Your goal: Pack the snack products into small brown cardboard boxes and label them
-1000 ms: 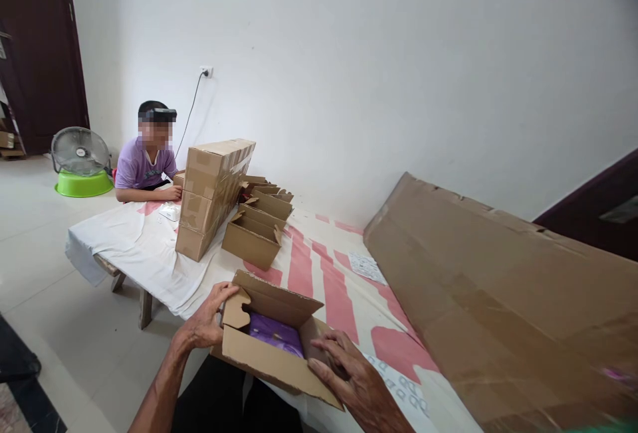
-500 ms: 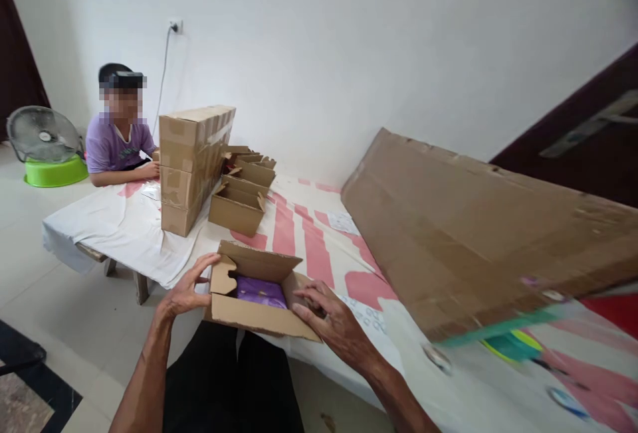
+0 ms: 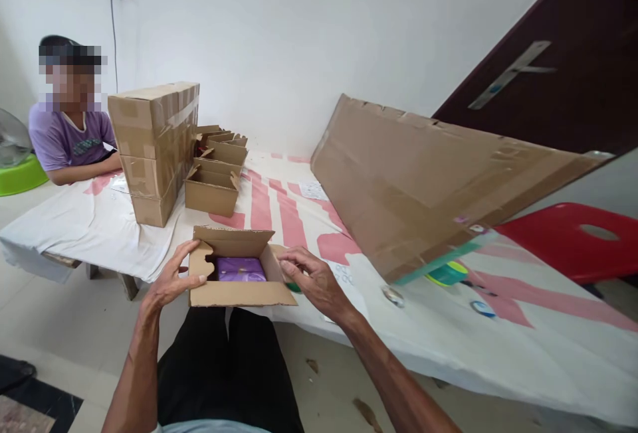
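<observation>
L hand (image 3: 168, 281) is holding box (image 3: 239, 295) w/ wide thumb-finger span, ideally pressing gently; R hand (image 3: 316, 283) is sitting half-curled alongside, grip unclear.

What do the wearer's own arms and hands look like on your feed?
The left hand and right hand are bare: no gloves. Both forearms are uncovered, with no sleeves, watch or cables showing. Below are black trousers and a pale blue edge of clothing.

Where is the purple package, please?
In the head view, left of centre, the purple package lies inside the open box, between the left hand and the right hand.
</observation>
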A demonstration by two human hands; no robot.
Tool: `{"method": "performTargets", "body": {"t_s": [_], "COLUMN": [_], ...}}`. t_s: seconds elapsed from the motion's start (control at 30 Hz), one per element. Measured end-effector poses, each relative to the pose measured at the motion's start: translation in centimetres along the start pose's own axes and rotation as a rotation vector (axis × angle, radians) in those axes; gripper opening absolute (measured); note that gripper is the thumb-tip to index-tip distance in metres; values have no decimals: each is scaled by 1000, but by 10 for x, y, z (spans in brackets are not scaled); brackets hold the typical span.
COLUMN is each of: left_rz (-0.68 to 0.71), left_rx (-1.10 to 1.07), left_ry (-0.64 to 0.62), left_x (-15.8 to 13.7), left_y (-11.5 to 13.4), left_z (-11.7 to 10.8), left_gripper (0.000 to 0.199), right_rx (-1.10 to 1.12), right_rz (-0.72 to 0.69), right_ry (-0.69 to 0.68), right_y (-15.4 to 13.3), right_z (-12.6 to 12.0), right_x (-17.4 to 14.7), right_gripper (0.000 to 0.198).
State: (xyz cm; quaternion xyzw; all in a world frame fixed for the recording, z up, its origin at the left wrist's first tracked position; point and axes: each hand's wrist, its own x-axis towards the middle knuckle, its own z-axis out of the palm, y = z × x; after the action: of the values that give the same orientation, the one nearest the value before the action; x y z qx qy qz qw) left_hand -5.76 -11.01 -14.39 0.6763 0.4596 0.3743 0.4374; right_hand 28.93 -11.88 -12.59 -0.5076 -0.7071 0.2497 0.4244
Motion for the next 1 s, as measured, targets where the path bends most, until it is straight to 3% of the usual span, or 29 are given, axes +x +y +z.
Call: {"method": "performTargets", "body": {"t_s": [0.2, 0.3, 0.6, 0.83, 1.0], "left_rz": [8, 29, 34, 24, 38], "left_rx": [-16, 29, 92, 89, 99], "left_ry": [-22, -35, -40, -40, -44], "left_x": [4, 10, 24, 25, 21], "left_y": [1, 1, 11, 6, 9], "left_z": [-3, -5, -6, -5, -3], "left_gripper": [87, 91, 102, 102, 100], "right_rx": [181, 158, -41, -127, -310], "right_rz": [145, 121, -115, -169, -254], "right_ry": [253, 295, 252, 92, 41], "right_y": [17, 17, 0, -8, -14], "right_z": [-5, -7, -9, -9, -11], "right_x": [5, 9, 16, 19, 7], "right_gripper": [38, 37, 20, 18, 11]}}
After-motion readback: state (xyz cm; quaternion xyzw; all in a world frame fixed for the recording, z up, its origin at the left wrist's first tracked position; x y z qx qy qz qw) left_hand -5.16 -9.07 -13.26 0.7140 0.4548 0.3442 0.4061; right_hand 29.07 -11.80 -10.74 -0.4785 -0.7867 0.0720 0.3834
